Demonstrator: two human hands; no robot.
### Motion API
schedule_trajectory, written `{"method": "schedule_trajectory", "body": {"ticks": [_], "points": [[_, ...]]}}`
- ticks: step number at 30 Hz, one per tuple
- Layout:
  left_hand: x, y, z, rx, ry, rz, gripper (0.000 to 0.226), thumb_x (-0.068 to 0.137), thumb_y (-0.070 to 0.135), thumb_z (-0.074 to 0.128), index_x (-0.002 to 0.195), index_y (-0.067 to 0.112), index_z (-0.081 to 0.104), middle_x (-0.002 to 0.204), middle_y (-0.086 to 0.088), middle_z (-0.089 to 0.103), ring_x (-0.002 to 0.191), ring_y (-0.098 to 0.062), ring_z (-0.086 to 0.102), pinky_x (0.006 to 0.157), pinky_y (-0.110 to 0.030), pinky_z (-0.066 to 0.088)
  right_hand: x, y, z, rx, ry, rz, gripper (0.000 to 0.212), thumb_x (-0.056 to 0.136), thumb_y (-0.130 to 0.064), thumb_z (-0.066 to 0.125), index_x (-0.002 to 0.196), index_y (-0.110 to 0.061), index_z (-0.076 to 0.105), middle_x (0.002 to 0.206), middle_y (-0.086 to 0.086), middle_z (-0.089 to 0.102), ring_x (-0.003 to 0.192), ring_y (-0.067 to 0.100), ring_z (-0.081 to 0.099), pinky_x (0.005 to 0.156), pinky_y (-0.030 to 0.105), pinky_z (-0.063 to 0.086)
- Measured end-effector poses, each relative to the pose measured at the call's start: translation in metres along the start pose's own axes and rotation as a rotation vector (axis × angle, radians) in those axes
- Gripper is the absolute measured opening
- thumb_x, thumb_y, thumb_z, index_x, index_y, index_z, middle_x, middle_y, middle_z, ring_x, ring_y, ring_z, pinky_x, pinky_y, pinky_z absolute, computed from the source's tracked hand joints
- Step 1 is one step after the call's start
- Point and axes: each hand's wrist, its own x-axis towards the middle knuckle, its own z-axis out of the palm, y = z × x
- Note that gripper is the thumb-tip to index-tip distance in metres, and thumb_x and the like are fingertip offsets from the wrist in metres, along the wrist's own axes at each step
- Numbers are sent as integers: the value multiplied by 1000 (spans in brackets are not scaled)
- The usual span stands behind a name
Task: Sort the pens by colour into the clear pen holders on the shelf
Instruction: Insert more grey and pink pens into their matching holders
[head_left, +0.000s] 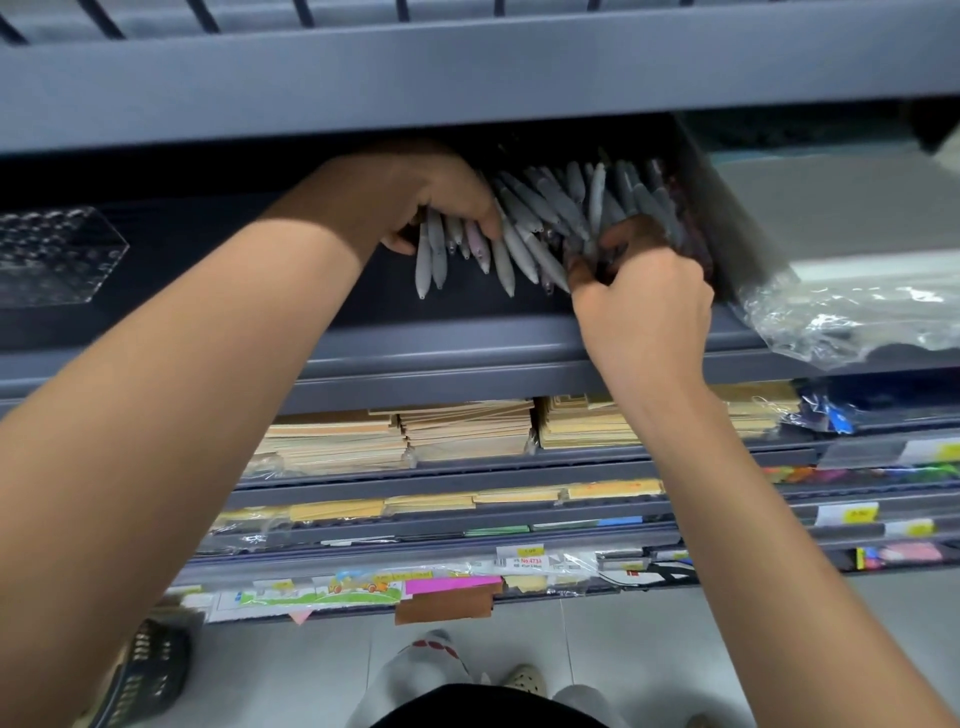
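Many grey pens (563, 205) lie heaped on the dark shelf (467, 353), tips fanned toward me. My left hand (415, 195) grips a bunch of several grey pens (441, 249), one of them pinkish, with thumb and fingers curled round their upper ends. My right hand (641, 283) reaches into the right part of the heap and pinches pens there; its fingertips are partly hidden among them. A clear pen holder (57, 254) stands at the far left of the same shelf, apart from both hands.
The shelf above (467, 67) overhangs the pens closely. A crumpled clear plastic bag (852, 317) lies at the right on the shelf. Lower shelves hold stacks of brown envelopes (467, 428) and coloured paper. A black basket (150, 670) stands on the floor at the left.
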Motion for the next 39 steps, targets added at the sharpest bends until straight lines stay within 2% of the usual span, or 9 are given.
{"method": "schedule_trajectory", "body": {"ticks": [8, 13, 16, 19, 26, 28, 32, 37, 39], "points": [[-3, 0, -1, 32, -36, -4, 29, 71, 42, 85, 77, 18, 71, 121, -5, 66, 122, -20, 53, 99, -42, 47, 2, 2, -1, 14, -16, 11, 23, 89, -34, 59, 104, -16, 59, 85, 16, 67, 83, 41, 60, 66, 32, 35], [-6, 7, 4, 69, -19, -6, 21, 77, 33, 79, 86, 16, 69, 96, 1, 64, 120, -21, 57, 99, -43, 46, 3, 1, -1, 1, -12, 29, 23, 89, -33, 59, 104, -15, 59, 74, 9, 53, 73, 34, 48, 64, 33, 35], [-7, 8, 7, 96, -12, -8, 32, 78, 35, 77, 101, 13, 71, 101, 2, 65, 117, -22, 58, 100, -44, 46, 3, 0, -1, -12, 3, 27, 24, 89, -32, 58, 105, -15, 58, 74, 11, 54, 75, 37, 52, 64, 33, 34], [-10, 8, 9, 118, -18, 13, 25, 83, 43, 74, 89, 19, 72, 98, 2, 62, 108, -25, 61, 98, -48, 48, 4, 1, 0, -14, 16, 25, 24, 89, -31, 58, 106, -15, 58, 76, 13, 57, 81, 42, 58, 65, 33, 34], [-10, 13, 21, 144, 36, 88, 48, 90, 21, 64, 43, 14, 68, 80, -10, 55, 61, -28, 58, 44, -40, 56, 4, -2, 2, -31, 26, -10, 28, 88, -31, 60, 108, -12, 56, 88, 20, 66, 87, 46, 59, 66, 34, 36], [-9, 8, 18, 183, 46, 82, 47, 89, 20, 65, 43, 15, 70, 76, -10, 54, 61, -27, 59, 57, -40, 59, 5, -2, 2, -30, 25, -3, 27, 88, -31, 60, 108, -13, 57, 89, 20, 66, 88, 46, 59, 67, 34, 36], [-3, -3, 5, 179, 38, 56, 30, 93, 31, 67, 79, 4, 69, 79, -9, 55, 80, -26, 54, 81, -36, 49, 10, 2, 2, 12, -5, 14, 23, 88, -33, 61, 103, -15, 58, 88, 15, 68, 89, 41, 61, 69, 31, 39], [3, -11, -1, 175, 12, 24, 45, 94, 42, 65, 64, 8, 64, 77, -8, 59, 64, -22, 51, 60, -31, 42, 21, 3, 2, 43, -85, 95, 28, 85, -37, 64, 97, -12, 65, 84, 13, 68, 88, 33, 64, 69, 24, 41], [3, -9, -1, 150, 6, 2, 41, 94, 40, 65, 69, 8, 66, 78, -9, 61, 69, -24, 54, 67, -32, 49, 24, 0, 1, 19, -136, 90, 30, 85, -37, 64, 91, -9, 67, 73, 10, 64, 80, 31, 62, 66, 22, 38]]}}
